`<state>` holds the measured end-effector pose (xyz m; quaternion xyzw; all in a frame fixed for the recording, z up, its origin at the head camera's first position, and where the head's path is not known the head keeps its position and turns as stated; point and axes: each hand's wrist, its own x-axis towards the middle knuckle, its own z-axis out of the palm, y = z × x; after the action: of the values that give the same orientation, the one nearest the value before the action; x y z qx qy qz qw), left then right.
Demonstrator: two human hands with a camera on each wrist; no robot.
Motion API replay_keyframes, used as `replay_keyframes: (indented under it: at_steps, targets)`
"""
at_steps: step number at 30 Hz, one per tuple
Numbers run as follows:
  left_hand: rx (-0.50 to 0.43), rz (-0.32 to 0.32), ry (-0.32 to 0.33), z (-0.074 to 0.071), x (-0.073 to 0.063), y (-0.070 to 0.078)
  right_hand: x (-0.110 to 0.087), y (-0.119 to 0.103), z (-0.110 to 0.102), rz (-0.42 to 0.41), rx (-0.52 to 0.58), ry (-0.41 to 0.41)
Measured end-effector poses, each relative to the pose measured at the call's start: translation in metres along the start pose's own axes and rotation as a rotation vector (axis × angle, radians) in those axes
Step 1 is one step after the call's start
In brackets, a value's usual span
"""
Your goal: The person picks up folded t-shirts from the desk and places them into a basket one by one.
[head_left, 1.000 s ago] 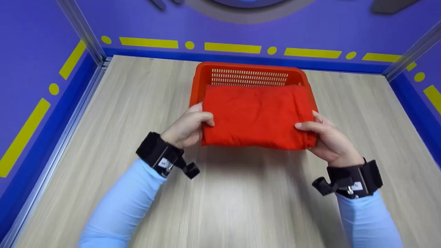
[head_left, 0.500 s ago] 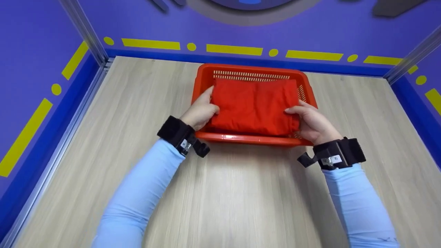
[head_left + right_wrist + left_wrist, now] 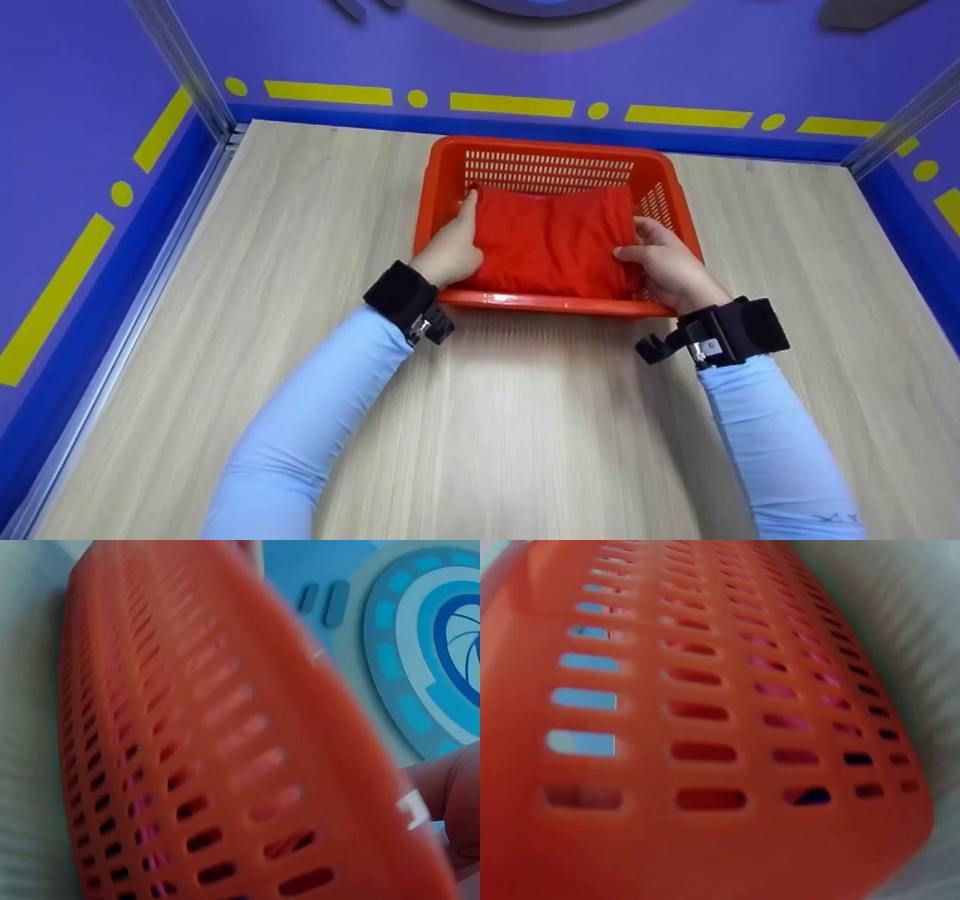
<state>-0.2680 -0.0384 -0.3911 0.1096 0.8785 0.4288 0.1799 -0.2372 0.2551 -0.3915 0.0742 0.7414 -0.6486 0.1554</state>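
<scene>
A folded red cloth (image 3: 551, 240) lies inside an orange-red slotted plastic basket (image 3: 540, 302). My left hand (image 3: 452, 251) reaches over the near left part of the rim, one finger straight along the cloth's left edge. At the other end, my right hand (image 3: 667, 264) pinches the cloth's right edge, thumb on top and fingers beside the basket wall. Both wrist views are mostly filled by the basket's outer wall (image 3: 727, 847); part of my right hand (image 3: 459, 795) shows past the rim in the right one. Pink and dark material shows through the slots, mostly hidden under the cloth.
The basket stands on a pale wood-grain table (image 3: 517, 420), close to the blue-purple back wall (image 3: 315, 45) with yellow markings. Similar panels with metal corner posts (image 3: 187, 67) rise at left and right. Black camera straps (image 3: 731, 330) circle both wrists.
Both hands have lowered the red cloth from above the basket's near rim into the basket. The hands have come closer together, and the left thumb has slid off the cloth's top.
</scene>
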Motion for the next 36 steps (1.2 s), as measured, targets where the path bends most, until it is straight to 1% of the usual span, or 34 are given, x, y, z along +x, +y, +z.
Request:
replay_keyframes:
  at_steps: [2, 5, 7, 9, 10, 14, 17, 20, 24, 29, 31, 33, 36]
  targets:
    - [0.040, 0.002, 0.008, 0.0009, 0.0005, 0.0001, -0.0001, -0.0004, 0.0002, -0.040, -0.153, 0.037]
    - [0.063, 0.017, 0.029, 0.0023, -0.0006, -0.0003, -0.0013, 0.0008, 0.0005, -0.152, -0.405, 0.072]
    - [0.088, 0.027, 0.033, 0.0032, -0.0009, -0.0007, -0.0016, 0.0028, 0.0006, -0.224, -0.546, 0.084]
    - [0.130, 0.034, 0.013, 0.0038, -0.0015, 0.0001, -0.0016, 0.0050, 0.0016, -0.280, -0.662, 0.072]
    - [0.150, 0.033, -0.003, 0.0038, -0.0013, 0.0005, -0.0015, 0.0055, 0.0023, -0.287, -0.709, 0.058]
    - [0.210, -0.004, -0.088, 0.0038, -0.0011, 0.0028, -0.0002, 0.0056, 0.0044, -0.221, -0.829, -0.029]
    - [0.229, -0.032, -0.132, 0.0039, -0.0010, 0.0036, 0.0013, 0.0049, 0.0050, -0.171, -0.870, -0.077]
    - [0.250, -0.049, -0.157, 0.0047, -0.0007, 0.0036, 0.0024, 0.0042, 0.0051, -0.162, -0.878, -0.101]
    - [0.278, -0.056, -0.171, 0.0046, -0.0004, 0.0036, 0.0033, 0.0028, 0.0048, -0.166, -0.867, -0.104]
    - [0.268, -0.038, -0.167, 0.0068, 0.0009, 0.0038, 0.0025, 0.0030, 0.0026, -0.163, -0.850, -0.090]
    - [0.260, -0.031, -0.161, 0.0072, 0.0011, 0.0035, 0.0023, 0.0040, 0.0025, -0.164, -0.844, -0.076]
    - [0.253, -0.026, -0.159, 0.0064, 0.0008, 0.0030, 0.0023, 0.0055, 0.0040, -0.191, -0.841, -0.038]
    - [0.227, -0.013, -0.152, 0.0033, -0.0004, 0.0026, 0.0016, 0.0079, 0.0084, -0.276, -0.829, 0.072]
